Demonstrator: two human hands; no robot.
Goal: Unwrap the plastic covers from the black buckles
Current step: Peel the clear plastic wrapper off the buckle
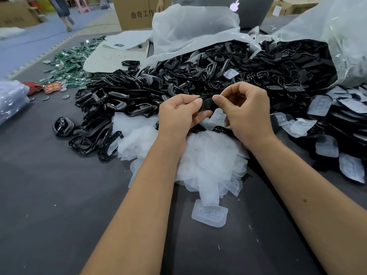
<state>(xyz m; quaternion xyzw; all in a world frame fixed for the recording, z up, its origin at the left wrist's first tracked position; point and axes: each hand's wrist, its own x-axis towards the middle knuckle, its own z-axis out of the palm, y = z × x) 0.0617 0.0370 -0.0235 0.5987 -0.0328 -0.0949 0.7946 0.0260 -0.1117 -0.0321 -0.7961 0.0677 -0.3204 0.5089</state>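
While both forearms reach forward over the dark grey counter (59,195), the left hand (178,114) and the right hand (245,114) meet above the middle of the work area, each pinching 1 black buckle (207,103) between thumb and curled fingers; the left hand's grip is closed on the buckle's left edge and the right hand's grip is closed on its right edge, so the piece hangs in the air between them. Whether a plastic cover is on this buckle cannot be told, because the fingers hide most of it. Directly beneath the hands lies a loose heap of translucent white plastic covers (208,163), and 1 moulded cover (209,214) with a row of round dimples rests by itself on the counter nearer the person. Behind the hands a broad pile of black buckles (151,80) spreads across the counter, spilling from an opened white plastic bag (190,26). To the right, more buckles with covers on them (337,116) lie stacked in overlapping rows beside a clear plastic bag (337,32) full of dark parts. At far left sits a scatter of small green packets (73,64), and a cardboard box (139,12) stands at the back, next to a laptop lid (254,8).
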